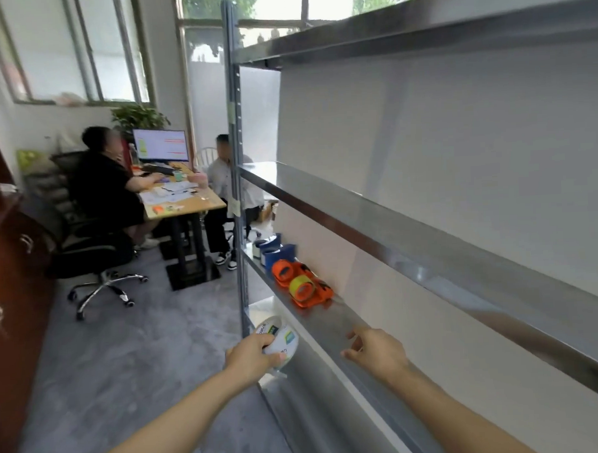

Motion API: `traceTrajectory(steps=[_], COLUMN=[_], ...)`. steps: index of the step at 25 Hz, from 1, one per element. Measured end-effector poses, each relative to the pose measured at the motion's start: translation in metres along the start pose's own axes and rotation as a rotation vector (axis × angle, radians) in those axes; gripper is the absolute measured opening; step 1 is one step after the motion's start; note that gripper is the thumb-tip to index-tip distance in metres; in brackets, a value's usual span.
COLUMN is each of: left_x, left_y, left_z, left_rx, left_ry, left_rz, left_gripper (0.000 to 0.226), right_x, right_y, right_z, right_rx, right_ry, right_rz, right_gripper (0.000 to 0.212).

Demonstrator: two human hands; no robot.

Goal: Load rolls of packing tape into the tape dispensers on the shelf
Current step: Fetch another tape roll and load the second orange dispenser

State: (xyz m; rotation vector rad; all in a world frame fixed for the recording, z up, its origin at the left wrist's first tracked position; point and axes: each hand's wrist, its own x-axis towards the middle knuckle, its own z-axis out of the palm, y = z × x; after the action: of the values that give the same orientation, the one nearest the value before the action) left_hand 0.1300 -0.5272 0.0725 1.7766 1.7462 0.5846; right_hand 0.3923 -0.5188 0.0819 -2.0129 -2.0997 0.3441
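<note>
- Clear packing-tape roll (278,342), white printed core, is gripped by the left hand (250,360) beside the metal shelf (329,327), at its front edge.
- Empty right hand (377,353) hovers above the shelf, fingers loose.
- Use it to steady the farther orange plastic dispenser (283,269), seemingly unloaded, before seating the roll.

Bright daylight is entering through the tall metal-framed windows (77,47) at the left and rear, burning their panes out to near white and lighting the room evenly, with only soft shadows gathering beneath the grey sheet-metal shelf boards (428,227). Those boards are reflecting pale streaks of glare along their front lips, and the wide-angle lens is bowing and splaying their straight edges toward the frame borders. Fine detail is rendering soft throughout, the print on the white roll of packing tape (280,342) gripped by the left hand (250,360) smearing beyond legibility.
</note>
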Motion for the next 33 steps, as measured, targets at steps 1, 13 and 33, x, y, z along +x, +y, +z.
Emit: traceTrajectory(steps=[1,13,33], left_x=[0.007,0.138,0.431], left_y=[-0.009,-0.083,-0.139], left_z=[-0.011,-0.074,-0.136], left_rx=[0.000,-0.047,-0.329], left_ry=[0.016,-0.046,-0.264], left_rz=[-0.009,-0.054,0.239], left_gripper=[0.028,0.028,0.035], right_x=[0.014,0.198,0.392], right_y=[-0.015,-0.122,-0.165], right_z=[0.003,0.031,0.060], right_rx=[-0.008,-0.020,0.331], right_ry=[-0.005,-0.038,-0.194], right_rz=[-0.012,-0.215,-0.190], right_gripper=[0.041,0.038,0.021])
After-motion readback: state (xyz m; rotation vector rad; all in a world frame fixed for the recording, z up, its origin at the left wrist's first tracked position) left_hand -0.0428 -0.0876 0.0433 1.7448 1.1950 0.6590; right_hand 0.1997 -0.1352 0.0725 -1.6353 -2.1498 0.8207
